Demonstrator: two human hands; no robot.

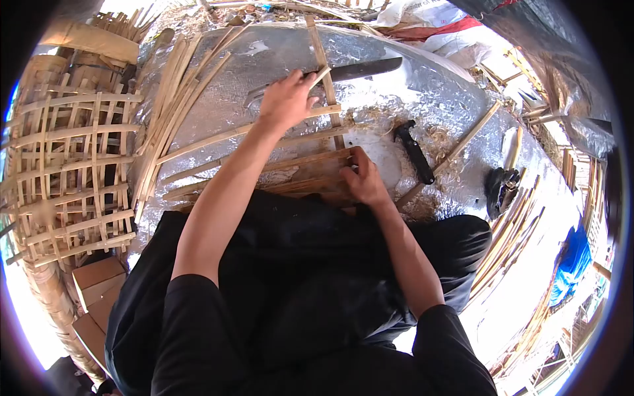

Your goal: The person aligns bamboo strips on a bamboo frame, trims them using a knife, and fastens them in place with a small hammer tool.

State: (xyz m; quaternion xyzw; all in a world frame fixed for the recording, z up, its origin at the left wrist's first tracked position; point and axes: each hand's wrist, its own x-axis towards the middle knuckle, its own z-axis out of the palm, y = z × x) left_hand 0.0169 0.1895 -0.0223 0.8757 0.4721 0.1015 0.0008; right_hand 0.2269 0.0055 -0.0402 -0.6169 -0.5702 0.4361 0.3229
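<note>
My left hand [285, 100] is stretched forward, its fingers curled around a short pale bamboo piece [321, 76] that sticks out past the fingertips. Right beside it lies a large knife with a dark blade [366, 69]; whether the hand touches the knife is hidden. Closer to my lap, my right hand [363, 178] pinches the end of a bamboo strip [310, 158]. Several split strips lie side by side in front of my knees, their right ends meeting a long crosspiece [318, 49] that runs away from me.
A black-handled hammer [416, 155] lies right of my right hand, near a bamboo stick [469, 135] and shavings [436, 140]. Long strips [175, 112] are piled at left, beside a woven bamboo lattice [72, 158]. More thin strips [508, 244] lie at right, near a black bundle [500, 188].
</note>
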